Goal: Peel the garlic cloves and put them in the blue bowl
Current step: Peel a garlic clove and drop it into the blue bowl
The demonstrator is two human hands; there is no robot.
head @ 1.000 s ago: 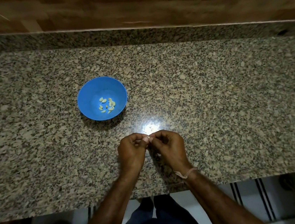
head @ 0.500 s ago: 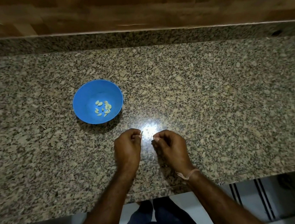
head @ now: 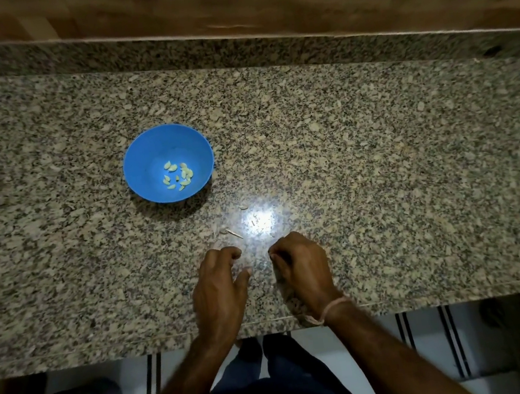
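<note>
Blue bowl [head: 148, 151] is set on the granite surface [head: 378, 156], left of centre, with peeled garlic cloves [head: 179, 175] inside. Skin scraps [head: 234, 233] are seen between bowl and hands. Left hand [head: 219, 287] is loosely spread, nothing held. Right hand [head: 303, 265] is curled; grip contents cannot be told.

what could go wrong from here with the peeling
1. The bowl sits off to the left, away from both hands, so a small clove could drop on the way over.
2. Bits of skin lie on the speckled counter, where they, or a dropped clove, would be hard to spot.
3. The right hand is curled shut; whether it holds a clove cannot be told.
</note>
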